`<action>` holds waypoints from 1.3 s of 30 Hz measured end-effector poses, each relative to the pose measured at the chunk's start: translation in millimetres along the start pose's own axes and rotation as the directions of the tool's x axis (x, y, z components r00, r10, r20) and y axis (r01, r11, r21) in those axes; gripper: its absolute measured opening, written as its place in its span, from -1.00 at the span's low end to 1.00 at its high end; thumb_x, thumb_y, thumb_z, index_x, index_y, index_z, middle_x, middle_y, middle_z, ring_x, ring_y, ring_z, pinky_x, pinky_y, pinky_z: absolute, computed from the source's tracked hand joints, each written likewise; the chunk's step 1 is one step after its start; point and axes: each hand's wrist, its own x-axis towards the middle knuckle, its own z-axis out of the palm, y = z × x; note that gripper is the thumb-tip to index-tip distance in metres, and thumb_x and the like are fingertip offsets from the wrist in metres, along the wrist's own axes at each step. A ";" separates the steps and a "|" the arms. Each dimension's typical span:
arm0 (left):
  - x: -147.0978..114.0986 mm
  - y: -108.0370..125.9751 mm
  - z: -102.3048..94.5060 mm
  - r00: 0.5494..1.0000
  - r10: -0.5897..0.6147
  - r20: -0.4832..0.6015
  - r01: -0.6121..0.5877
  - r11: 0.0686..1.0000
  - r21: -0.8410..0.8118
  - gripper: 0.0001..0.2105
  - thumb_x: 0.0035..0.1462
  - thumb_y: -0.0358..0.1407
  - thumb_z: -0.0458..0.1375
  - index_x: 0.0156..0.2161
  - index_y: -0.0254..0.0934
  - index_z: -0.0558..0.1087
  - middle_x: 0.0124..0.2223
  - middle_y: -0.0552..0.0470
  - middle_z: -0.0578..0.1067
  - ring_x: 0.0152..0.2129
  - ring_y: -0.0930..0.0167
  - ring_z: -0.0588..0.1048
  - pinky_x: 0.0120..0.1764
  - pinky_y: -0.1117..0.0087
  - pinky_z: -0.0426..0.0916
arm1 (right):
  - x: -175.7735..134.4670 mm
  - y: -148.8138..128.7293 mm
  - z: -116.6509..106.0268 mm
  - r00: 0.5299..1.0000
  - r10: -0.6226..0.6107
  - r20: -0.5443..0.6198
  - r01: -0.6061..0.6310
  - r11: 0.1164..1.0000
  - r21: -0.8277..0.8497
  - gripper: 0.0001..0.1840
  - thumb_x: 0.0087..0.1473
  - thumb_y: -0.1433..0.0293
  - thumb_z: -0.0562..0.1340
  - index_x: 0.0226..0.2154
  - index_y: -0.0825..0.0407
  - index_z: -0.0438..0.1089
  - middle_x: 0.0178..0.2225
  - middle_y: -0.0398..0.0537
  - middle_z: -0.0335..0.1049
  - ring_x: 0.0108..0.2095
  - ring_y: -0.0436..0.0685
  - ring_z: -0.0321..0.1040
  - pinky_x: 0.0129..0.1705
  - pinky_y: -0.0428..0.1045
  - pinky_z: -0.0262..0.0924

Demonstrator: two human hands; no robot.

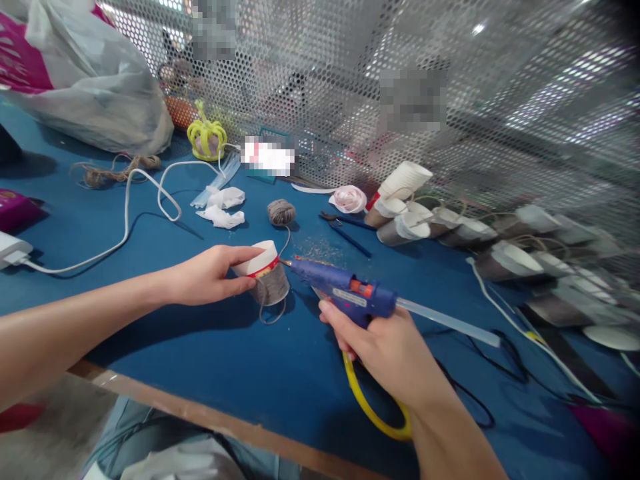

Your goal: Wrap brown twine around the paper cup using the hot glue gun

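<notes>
My left hand [215, 273] grips a paper cup [271, 283] by its white rim, tilted above the blue table. Grey yarn is wound round the cup's lower part, and a loose loop hangs below it. My right hand [385, 347] is closed around the handle of a blue glue gun [345, 283], whose nozzle meets or nearly meets the cup's side. A clear glue stick [450, 321] sticks out of its back. Yellow-handled scissors [373, 407] show under the right hand; whether the fingers hold them too is unclear. Behind the cup lies a grey yarn ball [281, 212], its strand leading to the cup.
Pliers [347, 230] lie beyond the glue gun. Several yarn-wrapped cups [405, 227] line the right back, beside a stack of paper cups [406, 179]. A white cable [125, 227] crosses the left side. A perforated metal screen [320, 87] stands behind, with a plastic bag [100, 100] at left.
</notes>
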 end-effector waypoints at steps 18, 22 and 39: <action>-0.4 -0.7 -0.3 1.000 -0.001 0.001 0.001 1.000 0.024 -0.62 0.09 -0.32 -0.01 0.05 -0.33 0.27 -0.10 0.03 0.47 -0.21 0.37 0.42 -0.14 0.46 0.29 | -2.0 -1.0 -0.3 1.000 0.013 0.005 -0.012 1.000 -0.012 -0.58 -0.03 0.06 0.08 -0.68 0.00 0.21 -0.72 -0.12 0.31 -0.67 0.04 0.30 -0.58 -0.05 0.24; -0.2 0.0 0.1 1.000 -0.014 0.013 0.014 1.000 0.000 -0.62 0.09 -0.33 -0.01 0.04 -0.34 0.27 -0.13 0.03 0.48 -0.24 0.38 0.42 -0.18 0.48 0.30 | -3.4 -0.4 0.2 0.999 0.040 0.015 -0.040 0.999 -0.001 -0.61 -0.05 0.05 0.10 -0.67 -0.02 0.23 -0.75 -0.13 0.28 -0.62 0.10 0.34 -0.58 -0.04 0.25; -0.8 0.4 -0.1 1.000 -0.017 0.006 0.017 1.000 -0.004 -0.63 0.10 -0.34 -0.01 0.04 -0.37 0.27 -0.13 0.00 0.47 -0.25 0.39 0.41 -0.18 0.46 0.30 | -6.2 0.6 1.7 1.000 0.027 0.000 -0.027 0.999 0.026 -0.65 -0.09 0.09 0.15 -0.66 0.00 0.28 -0.79 -0.17 0.24 -0.74 0.03 0.21 -0.69 -0.07 0.17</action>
